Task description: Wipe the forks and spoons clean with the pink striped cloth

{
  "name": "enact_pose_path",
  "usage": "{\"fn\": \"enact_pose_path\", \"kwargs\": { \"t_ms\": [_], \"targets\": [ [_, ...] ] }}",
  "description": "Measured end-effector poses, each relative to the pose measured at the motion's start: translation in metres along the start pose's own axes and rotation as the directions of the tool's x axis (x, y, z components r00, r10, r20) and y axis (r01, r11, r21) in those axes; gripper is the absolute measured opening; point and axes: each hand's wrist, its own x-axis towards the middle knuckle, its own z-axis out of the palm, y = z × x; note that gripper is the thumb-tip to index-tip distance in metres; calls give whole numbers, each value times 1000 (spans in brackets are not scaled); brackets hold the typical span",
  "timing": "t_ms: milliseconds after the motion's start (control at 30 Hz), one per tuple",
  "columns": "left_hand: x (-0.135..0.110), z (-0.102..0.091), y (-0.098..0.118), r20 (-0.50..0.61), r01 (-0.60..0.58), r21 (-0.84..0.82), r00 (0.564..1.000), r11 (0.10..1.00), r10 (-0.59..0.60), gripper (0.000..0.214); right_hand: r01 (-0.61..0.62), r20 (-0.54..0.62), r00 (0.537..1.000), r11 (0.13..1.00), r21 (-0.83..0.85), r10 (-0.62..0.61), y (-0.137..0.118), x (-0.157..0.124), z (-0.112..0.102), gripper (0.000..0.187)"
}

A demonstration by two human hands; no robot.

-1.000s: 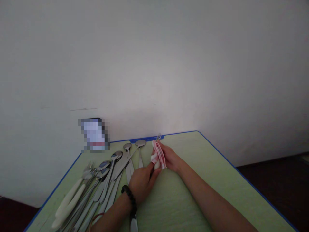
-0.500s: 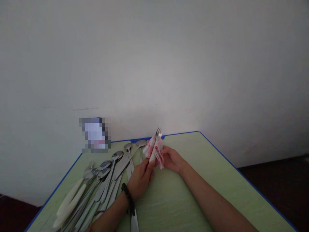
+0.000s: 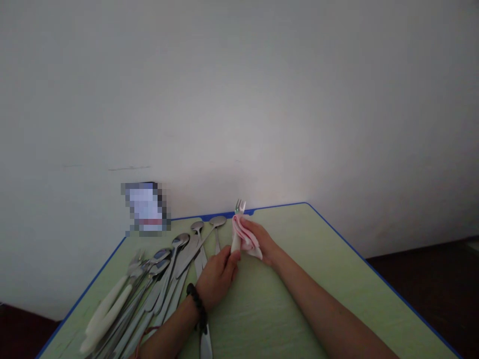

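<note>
A fork [image 3: 240,205] with a white handle is held up over the table, tines pointing away from me. My left hand [image 3: 220,274] is closed around the lower end of its handle. With my right hand [image 3: 261,238] I grip a pink and white cloth [image 3: 244,234], folded around the fork's neck just under the tines. The cloth hides the middle of the fork. To the left of my left hand lies a spread of metal cutlery, among it several spoons [image 3: 180,240] and a white-handled fork [image 3: 108,309].
The light green table [image 3: 284,299] has a blue edge and stands against a pale wall [image 3: 262,99]. A phone with a blurred-out screen [image 3: 146,207] leans on the wall at the table's back left corner.
My right hand has wrapped the cloth over the front of the fork's neck, where before it lay open on both sides. The fork has turned slightly. My left hand keeps its hold.
</note>
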Motion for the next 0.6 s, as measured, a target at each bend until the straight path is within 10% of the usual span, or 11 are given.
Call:
{"fn": "enact_pose_path", "kwargs": {
  "t_ms": [267,600],
  "targets": [
    [0,0,0,-13,-15,-28,1000,1000,15,31,89,-58,995,993,83,-85,6,4,2,41],
    [2,1,1,-59,13,-91,998,996,-19,34,-91,124,989,986,138,74,3,3,-5,16]
  ]
}}
